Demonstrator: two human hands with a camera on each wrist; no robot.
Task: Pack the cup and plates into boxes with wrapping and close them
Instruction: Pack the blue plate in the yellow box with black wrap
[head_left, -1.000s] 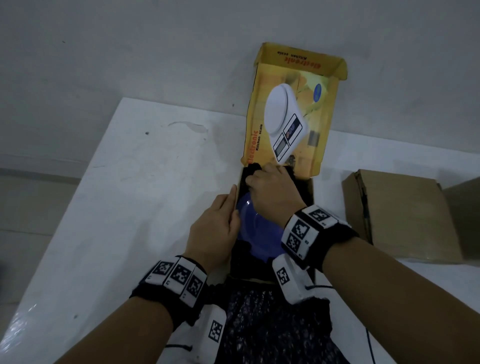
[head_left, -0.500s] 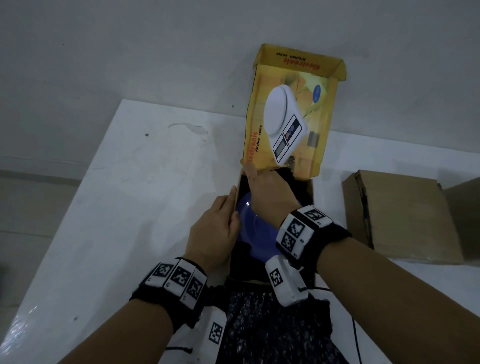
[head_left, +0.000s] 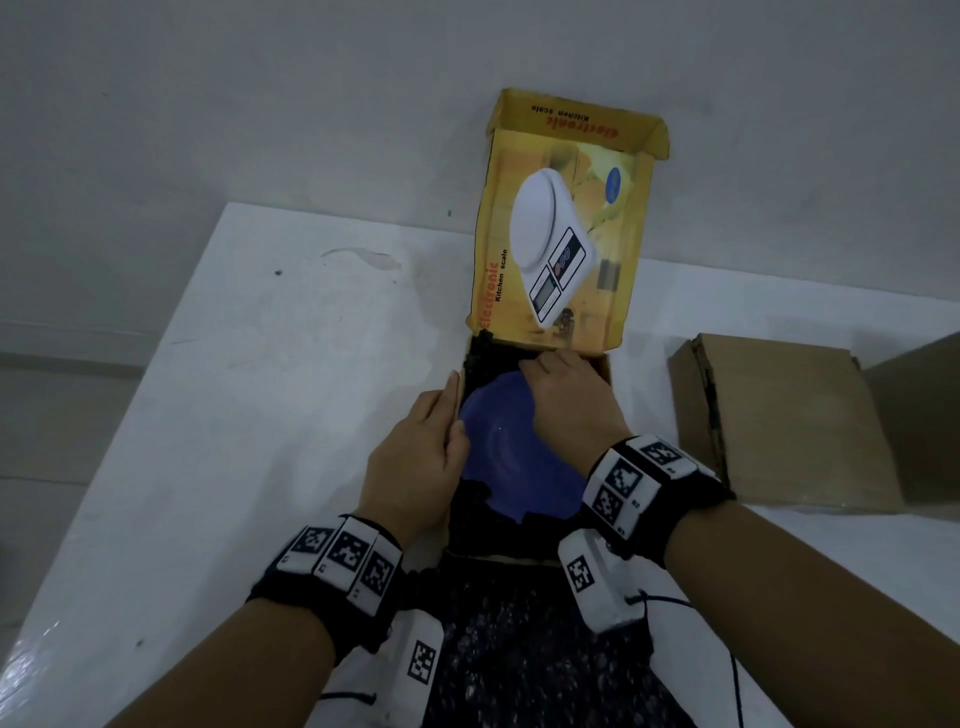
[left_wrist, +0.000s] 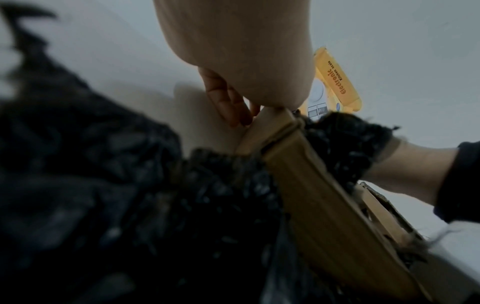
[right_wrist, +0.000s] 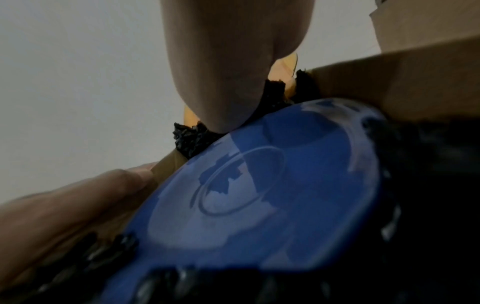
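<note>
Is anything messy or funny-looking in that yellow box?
A bit. The black wrapping spills over the box's near edge toward the person, and the blue plate lies only half covered. Nothing looks broken.

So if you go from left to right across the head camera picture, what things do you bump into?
bare white table top → left hand on the box's side wall → round blue plate in black wrapping → right hand → closed brown cardboard box
</note>
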